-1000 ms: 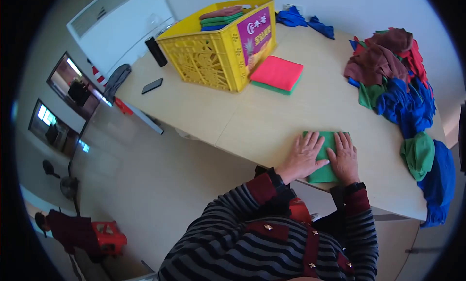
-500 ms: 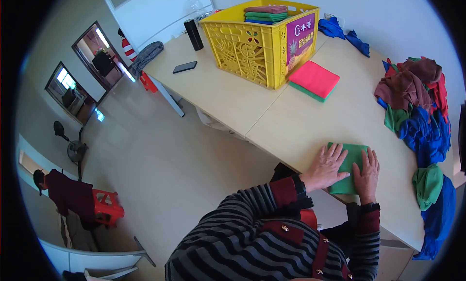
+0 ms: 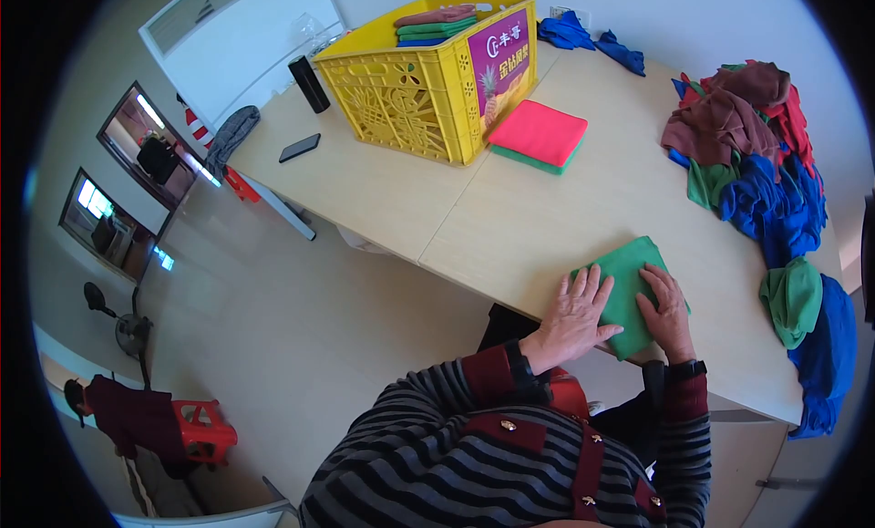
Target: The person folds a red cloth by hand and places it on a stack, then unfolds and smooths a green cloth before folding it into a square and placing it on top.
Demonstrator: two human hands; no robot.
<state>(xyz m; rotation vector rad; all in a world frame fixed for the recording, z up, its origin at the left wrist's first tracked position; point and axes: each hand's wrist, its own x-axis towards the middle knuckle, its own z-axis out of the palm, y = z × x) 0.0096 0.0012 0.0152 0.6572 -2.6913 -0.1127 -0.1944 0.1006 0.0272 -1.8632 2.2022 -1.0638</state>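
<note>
A green folded cloth (image 3: 631, 271) lies at the table's front edge, turned at an angle. My left hand (image 3: 574, 316) rests flat across its left side, fingers spread and thumb pointing inward. On the right side of the same cloth lies my right hand (image 3: 667, 311), its fingers apart and slightly bent. Neither hand grips anything. Farther back, a neat stack with a red folded cloth (image 3: 540, 129) on top and green beneath sits against a yellow plastic crate (image 3: 392, 108). Inside the crate are folded cloths (image 3: 437, 19) in brown, green and blue.
A heap of loose brown, red, green and blue cloths (image 3: 729, 136) runs along the table's right side, partly over its edge. Blue cloths (image 3: 565, 31) lie by the wall. A phone (image 3: 300, 148) and black cylinder (image 3: 309, 84) stand left. A person (image 3: 137, 419) is at lower left.
The green cloth has turned from nearly square-on to slanted, with my hands still on it. My right hand's fingers are more bent. The whole view has shifted slightly.
</note>
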